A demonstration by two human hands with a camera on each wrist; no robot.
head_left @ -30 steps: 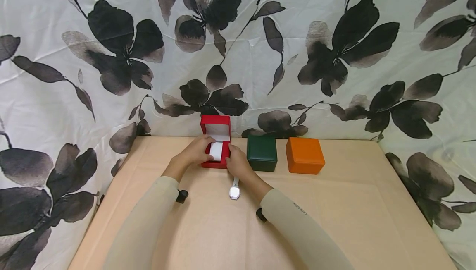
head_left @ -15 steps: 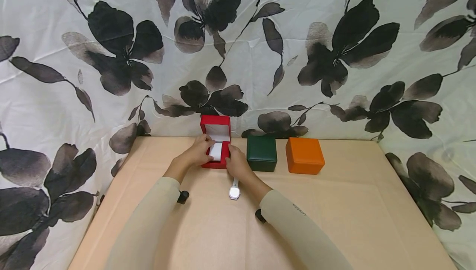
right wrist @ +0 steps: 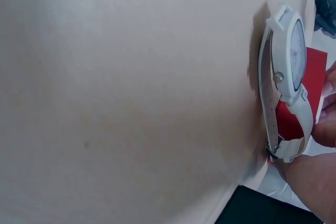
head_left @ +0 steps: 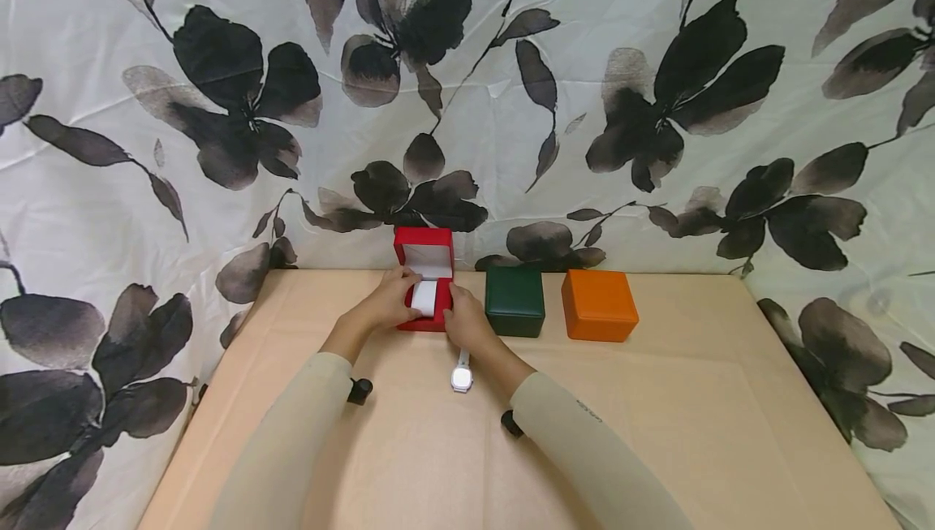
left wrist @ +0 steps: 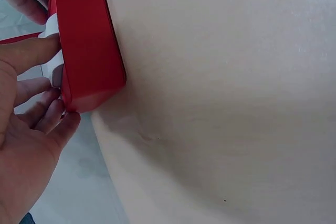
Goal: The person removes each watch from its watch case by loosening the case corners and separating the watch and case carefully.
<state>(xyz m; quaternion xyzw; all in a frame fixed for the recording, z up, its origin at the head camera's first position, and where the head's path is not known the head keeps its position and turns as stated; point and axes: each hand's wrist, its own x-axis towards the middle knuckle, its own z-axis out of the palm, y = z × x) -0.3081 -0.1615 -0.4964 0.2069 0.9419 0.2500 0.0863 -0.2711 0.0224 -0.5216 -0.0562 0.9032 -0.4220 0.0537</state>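
Observation:
A red watch box (head_left: 424, 234) stands at the table's back with its lid up, a white cushion (head_left: 424, 298) inside. My left hand (head_left: 381, 299) pinches the cushion; in the left wrist view its thumb and fingers (left wrist: 31, 56) reach over the box's edge onto the white surface. With my right hand (head_left: 471, 321) I grip the box's right side. On the table below that hand lies a white wristwatch (head_left: 462, 378), its strap partly hidden in the head view. The right wrist view shows the watch (right wrist: 297, 53) close up, its strap buckled into a loop.
A closed green box (head_left: 514, 301) stands just right of my right hand. Further right is an orange box (head_left: 599, 305), also closed. Behind the light wooden-coloured table (head_left: 694, 408) hangs a white cloth (head_left: 504, 108) with dark flowers.

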